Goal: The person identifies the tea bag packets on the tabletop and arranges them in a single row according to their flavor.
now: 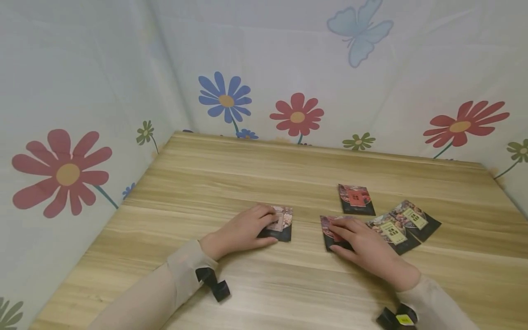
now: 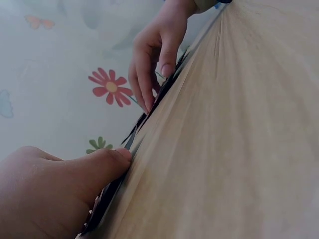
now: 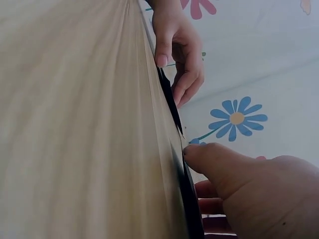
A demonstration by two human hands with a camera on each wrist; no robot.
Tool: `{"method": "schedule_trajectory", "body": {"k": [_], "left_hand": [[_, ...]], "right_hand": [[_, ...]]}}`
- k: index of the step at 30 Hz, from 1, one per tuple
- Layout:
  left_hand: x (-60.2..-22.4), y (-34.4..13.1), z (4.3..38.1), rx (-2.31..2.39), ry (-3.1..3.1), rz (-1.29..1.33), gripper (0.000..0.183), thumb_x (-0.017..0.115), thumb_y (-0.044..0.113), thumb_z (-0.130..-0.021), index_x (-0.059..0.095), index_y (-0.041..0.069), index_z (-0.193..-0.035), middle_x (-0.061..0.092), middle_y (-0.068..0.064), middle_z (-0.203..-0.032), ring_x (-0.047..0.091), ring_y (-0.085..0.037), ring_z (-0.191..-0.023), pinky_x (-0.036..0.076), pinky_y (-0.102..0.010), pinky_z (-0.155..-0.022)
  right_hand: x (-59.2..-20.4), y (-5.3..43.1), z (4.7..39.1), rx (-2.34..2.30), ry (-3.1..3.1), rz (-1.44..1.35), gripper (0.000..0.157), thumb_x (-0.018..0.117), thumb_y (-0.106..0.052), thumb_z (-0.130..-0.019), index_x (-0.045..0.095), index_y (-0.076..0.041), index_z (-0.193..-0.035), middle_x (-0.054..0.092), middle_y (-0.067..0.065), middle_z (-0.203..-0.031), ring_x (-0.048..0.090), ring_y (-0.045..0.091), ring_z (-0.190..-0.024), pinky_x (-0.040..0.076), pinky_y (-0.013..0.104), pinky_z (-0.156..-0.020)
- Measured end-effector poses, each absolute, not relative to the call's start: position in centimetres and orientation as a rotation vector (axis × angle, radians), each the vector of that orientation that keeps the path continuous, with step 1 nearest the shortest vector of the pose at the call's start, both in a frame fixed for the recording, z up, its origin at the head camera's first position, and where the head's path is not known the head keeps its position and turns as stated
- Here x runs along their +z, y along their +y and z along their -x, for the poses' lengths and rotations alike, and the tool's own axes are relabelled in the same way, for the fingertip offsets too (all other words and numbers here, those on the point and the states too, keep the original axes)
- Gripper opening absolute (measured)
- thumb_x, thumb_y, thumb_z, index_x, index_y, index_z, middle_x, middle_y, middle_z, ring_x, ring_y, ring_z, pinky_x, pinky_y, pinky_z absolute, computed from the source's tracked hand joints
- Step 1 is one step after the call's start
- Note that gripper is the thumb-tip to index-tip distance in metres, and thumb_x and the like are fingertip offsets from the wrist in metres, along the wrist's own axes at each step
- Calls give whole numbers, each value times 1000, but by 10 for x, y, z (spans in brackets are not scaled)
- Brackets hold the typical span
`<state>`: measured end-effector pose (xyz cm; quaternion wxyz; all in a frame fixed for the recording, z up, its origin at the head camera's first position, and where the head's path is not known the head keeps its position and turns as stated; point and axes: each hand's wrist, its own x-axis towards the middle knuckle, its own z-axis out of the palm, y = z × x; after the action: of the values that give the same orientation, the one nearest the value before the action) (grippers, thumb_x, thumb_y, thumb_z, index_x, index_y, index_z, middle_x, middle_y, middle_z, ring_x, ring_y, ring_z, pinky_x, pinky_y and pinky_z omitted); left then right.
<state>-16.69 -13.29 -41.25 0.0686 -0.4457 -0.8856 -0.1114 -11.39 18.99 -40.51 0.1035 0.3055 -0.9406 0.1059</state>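
Observation:
Flat on the wooden table lies a dark packet point(image 1: 284, 234) with a pale pink label. My left hand point(image 1: 243, 231) rests on its left part, fingers over the top and thumb near the lower edge. To the right, my right hand point(image 1: 369, 250) touches another flat packet point(image 1: 327, 224) with a reddish label, partly hidden under the fingers. From the left wrist view, the left thumb point(image 2: 107, 164) lies along the packet's edge. Seen from the right wrist, the right thumb point(image 3: 209, 157) is at the edge of its dark packet point(image 3: 192, 209).
A red-labelled packet point(image 1: 365, 210) lies behind the right hand. Two yellow-labelled packets point(image 1: 400, 247) lie tilted to its right, side by side. The wooden table point(image 1: 231, 172) meets flower-printed cloth walls point(image 1: 264, 55) at its back and left. Black wrist cameras point(image 1: 220, 291) are strapped at both sleeves.

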Motion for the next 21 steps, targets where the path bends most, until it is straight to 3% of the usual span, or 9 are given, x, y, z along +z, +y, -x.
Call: {"method": "schedule_trajectory", "body": {"k": [6,14,21], "left_hand": [[-411,-131,164,-329,-2660,1338,55,63,47,-89,61,6,-126,58,-8,-126,54,-22,-120,45,-35,-106],[-409,-131,163,-313,-2674,1331,56,63,47,-89,61,5,-126,58,-8,-125,54,-23,-119,46,-35,-106],[-410,-131,164,-297,-2668,1335,56,62,47,-89,61,5,-126,60,-7,-122,56,-22,-116,48,-35,-103]], "right_hand": [[-403,184,116,306,-2805,-934,57,71,-44,-83,62,-8,-127,58,8,-129,55,28,-120,49,48,-98],[-403,176,121,257,-2758,-971,59,70,-46,-83,62,-8,-128,59,8,-128,57,27,-118,52,46,-93],[-401,166,122,275,-2840,-957,60,64,-49,-87,60,-9,-131,56,7,-133,53,28,-125,49,46,-101]]}}
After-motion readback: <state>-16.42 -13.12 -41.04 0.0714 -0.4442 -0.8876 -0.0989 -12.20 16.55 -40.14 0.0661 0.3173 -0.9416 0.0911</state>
